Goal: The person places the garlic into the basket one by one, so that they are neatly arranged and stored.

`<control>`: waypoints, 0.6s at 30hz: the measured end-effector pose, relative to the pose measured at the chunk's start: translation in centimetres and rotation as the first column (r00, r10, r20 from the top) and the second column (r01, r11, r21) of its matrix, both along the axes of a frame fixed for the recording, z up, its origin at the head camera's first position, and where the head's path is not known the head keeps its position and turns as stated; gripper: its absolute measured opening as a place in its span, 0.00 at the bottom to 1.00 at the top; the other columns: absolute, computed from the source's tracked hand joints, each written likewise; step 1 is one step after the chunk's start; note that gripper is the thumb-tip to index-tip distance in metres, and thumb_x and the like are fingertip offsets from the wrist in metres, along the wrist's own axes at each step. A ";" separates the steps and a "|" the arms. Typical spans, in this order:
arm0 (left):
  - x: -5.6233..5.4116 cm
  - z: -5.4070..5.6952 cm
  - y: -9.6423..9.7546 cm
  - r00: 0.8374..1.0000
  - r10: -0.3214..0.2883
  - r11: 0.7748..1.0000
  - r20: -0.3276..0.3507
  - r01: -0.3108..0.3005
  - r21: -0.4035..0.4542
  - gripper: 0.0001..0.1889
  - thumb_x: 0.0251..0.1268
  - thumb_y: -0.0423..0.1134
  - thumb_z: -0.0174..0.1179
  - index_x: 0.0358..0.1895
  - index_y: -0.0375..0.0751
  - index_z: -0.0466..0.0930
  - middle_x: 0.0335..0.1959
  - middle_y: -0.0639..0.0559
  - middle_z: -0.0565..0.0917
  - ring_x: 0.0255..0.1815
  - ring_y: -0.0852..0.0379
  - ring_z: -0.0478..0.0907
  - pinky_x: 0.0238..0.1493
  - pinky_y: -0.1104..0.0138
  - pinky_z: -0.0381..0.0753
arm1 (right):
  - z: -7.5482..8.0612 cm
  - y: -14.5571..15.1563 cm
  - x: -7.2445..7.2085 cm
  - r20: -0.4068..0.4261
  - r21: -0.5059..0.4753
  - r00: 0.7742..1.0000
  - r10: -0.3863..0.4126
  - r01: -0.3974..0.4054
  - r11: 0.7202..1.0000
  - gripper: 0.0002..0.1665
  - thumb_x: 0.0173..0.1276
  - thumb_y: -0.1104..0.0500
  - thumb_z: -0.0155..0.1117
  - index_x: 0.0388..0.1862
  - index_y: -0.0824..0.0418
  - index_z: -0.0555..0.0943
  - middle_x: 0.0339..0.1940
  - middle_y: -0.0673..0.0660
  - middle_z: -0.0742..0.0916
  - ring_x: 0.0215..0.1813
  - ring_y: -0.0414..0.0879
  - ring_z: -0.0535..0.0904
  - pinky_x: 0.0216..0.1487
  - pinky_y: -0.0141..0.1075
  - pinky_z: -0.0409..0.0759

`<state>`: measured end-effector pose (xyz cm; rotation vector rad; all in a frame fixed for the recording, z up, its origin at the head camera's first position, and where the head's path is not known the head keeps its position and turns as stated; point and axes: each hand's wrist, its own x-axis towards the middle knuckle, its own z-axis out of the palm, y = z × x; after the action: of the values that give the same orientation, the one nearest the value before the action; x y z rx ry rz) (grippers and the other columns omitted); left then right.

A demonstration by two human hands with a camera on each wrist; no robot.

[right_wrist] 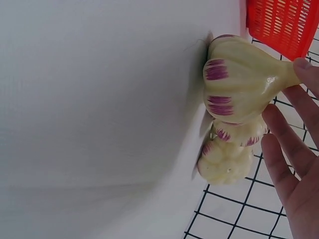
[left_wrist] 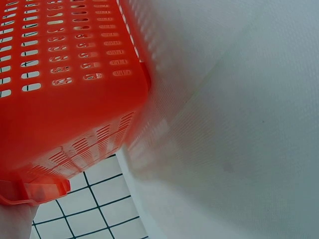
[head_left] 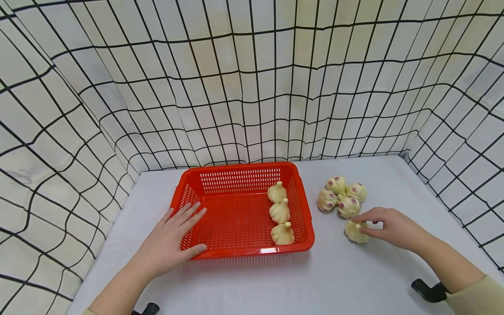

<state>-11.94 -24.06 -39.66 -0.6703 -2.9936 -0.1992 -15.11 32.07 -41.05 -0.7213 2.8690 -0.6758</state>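
With thumb and fingers, my right hand (head_left: pixel 391 227) pinches the stem end of a garlic bulb (head_left: pixel 355 232) that rests on the table. Up close in the right wrist view, this garlic bulb (right_wrist: pixel 239 82) is cream with purple streaks on its side. My left hand (head_left: pixel 167 240) lies spread over the near left corner of a red plastic basket (head_left: pixel 252 252), fingers straight across its rim. Inside the basket, along the right wall, three cream garlic bulbs (head_left: pixel 280 212) stand in a row. In the left wrist view, the slotted basket wall (left_wrist: pixel 70 114) hides most of that hand.
Just beyond the right hand, several purple-streaked garlic bulbs (head_left: pixel 348 207) cluster on the white table (head_left: pixel 252 288). A black grid net (head_left: pixel 256 87) over pale cloth encloses the back and sides.
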 end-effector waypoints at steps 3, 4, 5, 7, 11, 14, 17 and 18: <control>0.0 0.0 0.0 1.000 0.003 1.000 0.002 -0.003 -0.003 0.46 0.59 0.67 0.62 0.78 0.54 0.57 0.79 0.50 0.57 0.78 0.43 0.53 0.76 0.44 0.44 | 0.1 -0.2 0.0 -0.002 0.017 1.000 0.001 -0.001 1.000 0.18 0.63 0.51 0.72 0.53 0.45 0.87 0.49 0.41 0.87 0.49 0.39 0.80 0.44 0.36 0.82; 0.0 0.0 0.0 1.000 0.004 1.000 0.001 -0.003 -0.004 0.46 0.58 0.67 0.62 0.78 0.55 0.57 0.79 0.50 0.57 0.78 0.43 0.53 0.76 0.44 0.44 | 0.2 -0.2 0.0 -0.006 0.021 1.000 0.005 -0.005 1.000 0.18 0.63 0.52 0.72 0.53 0.45 0.87 0.49 0.41 0.87 0.49 0.39 0.80 0.44 0.36 0.82; 0.1 0.0 0.0 1.000 0.004 1.000 0.002 -0.004 -0.004 0.46 0.58 0.67 0.62 0.78 0.55 0.57 0.79 0.50 0.57 0.78 0.43 0.53 0.76 0.44 0.44 | 0.3 -0.3 0.0 -0.011 0.026 1.000 0.011 -0.011 1.000 0.18 0.63 0.53 0.72 0.53 0.45 0.87 0.49 0.42 0.87 0.49 0.39 0.80 0.44 0.36 0.82; 0.1 0.0 0.0 1.000 0.005 1.000 0.002 -0.005 -0.002 0.46 0.58 0.67 0.62 0.78 0.55 0.57 0.79 0.50 0.57 0.78 0.43 0.53 0.76 0.44 0.44 | 0.3 -0.3 -0.1 -0.020 0.032 0.999 0.026 -0.025 0.999 0.17 0.63 0.54 0.72 0.52 0.46 0.87 0.49 0.42 0.87 0.48 0.38 0.80 0.43 0.36 0.83; 0.1 0.0 0.0 1.000 0.003 1.000 0.005 -0.003 0.004 0.46 0.59 0.66 0.62 0.79 0.55 0.57 0.79 0.50 0.57 0.78 0.43 0.53 0.76 0.44 0.44 | 0.5 -0.4 -0.1 -0.035 0.040 0.997 0.064 -0.063 0.997 0.17 0.63 0.57 0.72 0.51 0.49 0.87 0.47 0.41 0.87 0.45 0.35 0.79 0.41 0.32 0.82; 0.0 0.0 0.0 1.000 0.003 1.000 0.005 -0.003 0.006 0.46 0.59 0.66 0.62 0.79 0.55 0.57 0.79 0.50 0.57 0.78 0.43 0.52 0.76 0.43 0.44 | 0.8 -0.5 -0.1 -0.029 0.040 0.997 0.075 -0.073 0.997 0.16 0.63 0.58 0.72 0.51 0.50 0.87 0.46 0.41 0.87 0.42 0.32 0.78 0.39 0.31 0.82; 0.0 0.0 0.0 1.000 0.003 1.000 0.004 -0.003 0.005 0.46 0.58 0.66 0.62 0.78 0.55 0.57 0.79 0.50 0.57 0.78 0.43 0.53 0.76 0.43 0.44 | 1.0 -0.5 -0.2 -0.020 0.035 0.996 0.083 -0.083 0.996 0.15 0.64 0.57 0.72 0.50 0.50 0.87 0.45 0.41 0.87 0.41 0.31 0.78 0.38 0.31 0.82; 0.0 0.0 0.0 1.000 0.004 1.000 0.003 -0.004 0.005 0.46 0.58 0.66 0.62 0.78 0.55 0.57 0.79 0.50 0.57 0.78 0.43 0.53 0.76 0.43 0.44 | 1.1 -0.6 -0.3 -0.020 0.033 0.996 0.085 -0.084 0.996 0.15 0.64 0.57 0.72 0.50 0.50 0.88 0.45 0.42 0.87 0.41 0.31 0.78 0.38 0.31 0.82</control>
<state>-11.95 -24.07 -39.69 -0.6648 -2.9963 -0.2081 -15.38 31.52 -39.98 -0.8444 2.8424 -0.6130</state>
